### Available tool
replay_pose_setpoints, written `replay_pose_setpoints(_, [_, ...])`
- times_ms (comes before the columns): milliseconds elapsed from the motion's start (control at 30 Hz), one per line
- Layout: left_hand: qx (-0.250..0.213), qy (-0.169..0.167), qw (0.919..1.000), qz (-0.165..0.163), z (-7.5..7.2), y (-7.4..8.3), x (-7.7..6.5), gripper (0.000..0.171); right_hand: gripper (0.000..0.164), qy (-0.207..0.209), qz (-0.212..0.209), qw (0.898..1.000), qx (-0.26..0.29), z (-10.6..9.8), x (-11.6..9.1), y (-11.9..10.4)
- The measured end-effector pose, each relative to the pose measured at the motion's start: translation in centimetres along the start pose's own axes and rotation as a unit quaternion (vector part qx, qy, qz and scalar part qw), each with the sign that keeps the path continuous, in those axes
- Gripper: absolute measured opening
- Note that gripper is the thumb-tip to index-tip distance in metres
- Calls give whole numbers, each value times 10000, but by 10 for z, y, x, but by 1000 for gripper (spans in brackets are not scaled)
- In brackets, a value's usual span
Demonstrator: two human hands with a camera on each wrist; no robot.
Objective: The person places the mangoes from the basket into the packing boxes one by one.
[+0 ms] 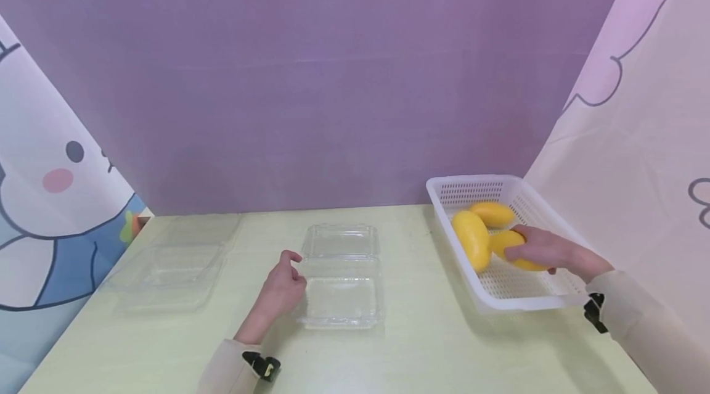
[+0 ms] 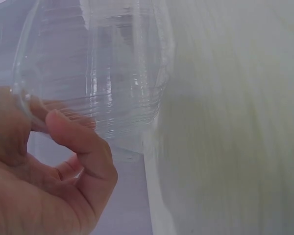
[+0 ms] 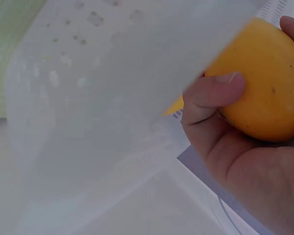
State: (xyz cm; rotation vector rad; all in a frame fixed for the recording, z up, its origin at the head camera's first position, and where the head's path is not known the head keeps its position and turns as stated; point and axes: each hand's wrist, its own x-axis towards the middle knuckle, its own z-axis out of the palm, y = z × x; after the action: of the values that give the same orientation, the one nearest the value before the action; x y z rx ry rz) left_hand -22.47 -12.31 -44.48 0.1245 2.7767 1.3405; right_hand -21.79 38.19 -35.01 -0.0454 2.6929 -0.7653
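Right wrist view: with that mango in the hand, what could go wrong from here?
The held mango looks smooth, so it might slip from the right hand. Lifting it could knock the other mangoes beside it or catch the rim of the white basket. The clear container looks thin, so a bump might shift it despite the left hand at its edge.
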Motion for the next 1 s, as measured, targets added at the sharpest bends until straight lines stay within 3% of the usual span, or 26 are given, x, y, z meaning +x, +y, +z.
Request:
replay_pose_setpoints(333, [-60, -28, 9998, -172, 1, 3, -1, 46, 52, 93, -120, 9996, 249, -5, -1, -6])
replay_pose_setpoints(667, [-189, 23, 9996, -213, 3, 2, 0, 44, 55, 209, -264, 9983, 483, -14, -10, -23])
replay_pose_setpoints(1000, [-263, 4, 9995, -162, 5, 2, 1, 44, 51, 306, -410, 9951, 843, -17, -17, -25])
